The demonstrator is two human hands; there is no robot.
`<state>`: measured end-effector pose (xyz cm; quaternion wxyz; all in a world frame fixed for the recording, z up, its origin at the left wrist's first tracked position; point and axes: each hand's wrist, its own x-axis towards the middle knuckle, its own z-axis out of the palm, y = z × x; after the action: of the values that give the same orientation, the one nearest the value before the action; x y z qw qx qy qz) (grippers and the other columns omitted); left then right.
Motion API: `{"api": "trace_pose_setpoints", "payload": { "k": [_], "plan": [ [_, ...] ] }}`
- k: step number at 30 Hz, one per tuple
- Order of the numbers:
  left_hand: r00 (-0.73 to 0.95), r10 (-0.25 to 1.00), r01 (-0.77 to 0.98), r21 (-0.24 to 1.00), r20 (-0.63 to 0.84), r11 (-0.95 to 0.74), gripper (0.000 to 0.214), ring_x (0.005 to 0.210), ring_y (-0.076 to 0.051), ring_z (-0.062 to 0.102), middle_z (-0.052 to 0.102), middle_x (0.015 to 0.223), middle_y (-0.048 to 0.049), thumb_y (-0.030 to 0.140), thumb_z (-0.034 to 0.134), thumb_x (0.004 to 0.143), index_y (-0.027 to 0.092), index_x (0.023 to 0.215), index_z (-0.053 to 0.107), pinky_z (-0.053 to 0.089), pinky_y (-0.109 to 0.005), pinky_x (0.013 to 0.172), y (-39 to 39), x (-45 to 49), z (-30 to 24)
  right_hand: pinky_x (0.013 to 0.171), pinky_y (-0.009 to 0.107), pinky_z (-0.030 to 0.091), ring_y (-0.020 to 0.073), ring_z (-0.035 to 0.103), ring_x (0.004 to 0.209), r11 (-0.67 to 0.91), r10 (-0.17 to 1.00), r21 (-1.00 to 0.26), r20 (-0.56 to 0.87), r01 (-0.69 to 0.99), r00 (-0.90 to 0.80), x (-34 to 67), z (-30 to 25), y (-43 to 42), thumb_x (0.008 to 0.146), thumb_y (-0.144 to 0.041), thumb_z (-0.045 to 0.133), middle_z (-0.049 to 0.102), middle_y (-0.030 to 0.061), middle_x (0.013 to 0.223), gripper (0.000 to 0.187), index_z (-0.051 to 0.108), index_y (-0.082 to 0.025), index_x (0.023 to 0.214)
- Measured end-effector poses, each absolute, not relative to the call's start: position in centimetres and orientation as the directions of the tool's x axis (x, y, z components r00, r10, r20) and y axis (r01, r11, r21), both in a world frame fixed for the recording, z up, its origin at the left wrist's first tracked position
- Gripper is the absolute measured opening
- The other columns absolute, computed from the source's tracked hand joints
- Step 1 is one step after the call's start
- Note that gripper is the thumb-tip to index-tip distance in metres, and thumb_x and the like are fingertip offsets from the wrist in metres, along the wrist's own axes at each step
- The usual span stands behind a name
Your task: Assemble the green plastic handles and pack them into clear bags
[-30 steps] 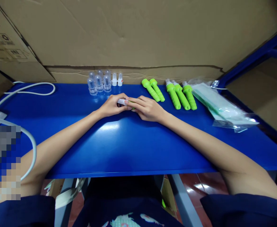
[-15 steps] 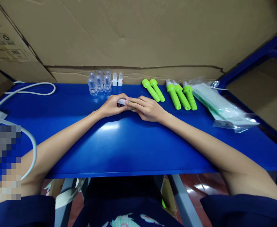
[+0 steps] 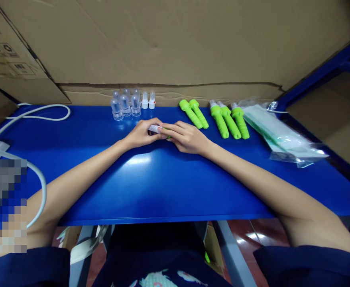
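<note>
In the middle of the table, my left hand [image 3: 141, 133] and my right hand [image 3: 189, 138] meet around a small green piece with a pale grey, dotted end [image 3: 154, 128]. Fingers of both hands are closed on it and cover most of it, so its full shape is hidden. Behind my left hand stand several clear plastic bottle-shaped covers [image 3: 124, 105] and two small white-based clear caps [image 3: 148, 101]. Beyond my right hand lie two lime-green ridged handles [image 3: 193, 113]. Farther right are three more green handles with clear tips [image 3: 229, 120].
A clear plastic bag with pale green-white contents [image 3: 282, 129] lies at the right of the blue table [image 3: 163, 187]. A white cable [image 3: 45, 109] loops on the left. Cardboard [image 3: 169, 44] walls the back, and a blue metal frame [image 3: 321, 71] borders the right.
</note>
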<state>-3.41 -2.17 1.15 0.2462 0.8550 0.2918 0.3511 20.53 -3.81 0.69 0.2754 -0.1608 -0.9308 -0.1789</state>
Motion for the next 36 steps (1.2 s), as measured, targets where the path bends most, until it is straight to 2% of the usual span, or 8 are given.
{"api": "trace_pose_setpoints", "payload": {
  "k": [6, 12, 16, 28, 36],
  "plan": [
    [0.576, 0.676, 0.318, 0.636, 0.46, -0.703, 0.041, 0.076, -0.015, 0.064, 0.075, 0.091, -0.0044, 0.054, 0.072, 0.085, 0.016, 0.099, 0.069, 0.046, -0.025, 0.071, -2.08, -3.42, 1.01, 0.084, 0.04, 0.058, 0.0224, 0.062, 0.094, 0.89, 0.19, 0.237, 0.584, 0.39, -0.789, 20.5, 0.57, -3.72, 0.104, -0.016, 0.047, 0.069, 0.0153, 0.139, 0.048, 0.052, -0.014, 0.151],
    [0.583, 0.676, 0.33, 0.629, 0.451, -0.704, 0.042, 0.077, -0.016, 0.065, 0.075, 0.09, -0.0044, 0.056, 0.071, 0.085, 0.016, 0.098, 0.068, 0.046, -0.025, 0.071, -2.17, -3.39, 1.1, 0.086, 0.041, 0.058, 0.0226, 0.063, 0.095, 0.89, 0.25, 0.191, 0.554, 0.413, -0.794, 20.61, 0.5, -3.73, 0.104, -0.018, 0.045, 0.069, 0.0152, 0.138, 0.048, 0.052, -0.016, 0.152],
    [0.583, 0.678, 0.336, 0.628, 0.448, -0.703, 0.041, 0.076, -0.015, 0.065, 0.075, 0.088, -0.0037, 0.056, 0.071, 0.085, 0.017, 0.098, 0.067, 0.046, -0.025, 0.07, -2.15, -3.38, 1.07, 0.088, 0.042, 0.057, 0.0232, 0.063, 0.098, 0.902, 0.241, 0.172, 0.559, 0.396, -0.793, 20.68, 0.47, -3.7, 0.104, -0.018, 0.045, 0.068, 0.0157, 0.139, 0.049, 0.051, -0.017, 0.153],
    [0.586, 0.672, 0.332, 0.622, 0.453, -0.709, 0.038, 0.077, -0.015, 0.067, 0.077, 0.091, -0.0037, 0.053, 0.072, 0.086, 0.017, 0.097, 0.069, 0.046, -0.025, 0.072, -2.47, -3.36, 1.51, 0.082, 0.039, 0.056, 0.0222, 0.063, 0.093, 0.881, 0.205, 0.248, 0.569, 0.404, -0.796, 20.53, 0.61, -3.81, 0.104, -0.017, 0.046, 0.07, 0.0152, 0.136, 0.044, 0.056, -0.013, 0.147],
    [0.593, 0.665, 0.337, 0.61, 0.455, -0.717, 0.043, 0.078, -0.016, 0.068, 0.077, 0.095, -0.0059, 0.057, 0.069, 0.088, 0.016, 0.101, 0.069, 0.047, -0.026, 0.071, -2.3, -3.4, 1.24, 0.085, 0.041, 0.057, 0.0231, 0.064, 0.095, 0.881, 0.244, 0.214, 0.559, 0.422, -0.793, 20.6, 0.51, -3.77, 0.104, -0.018, 0.044, 0.069, 0.0155, 0.137, 0.047, 0.053, -0.016, 0.15]
  ]
}}
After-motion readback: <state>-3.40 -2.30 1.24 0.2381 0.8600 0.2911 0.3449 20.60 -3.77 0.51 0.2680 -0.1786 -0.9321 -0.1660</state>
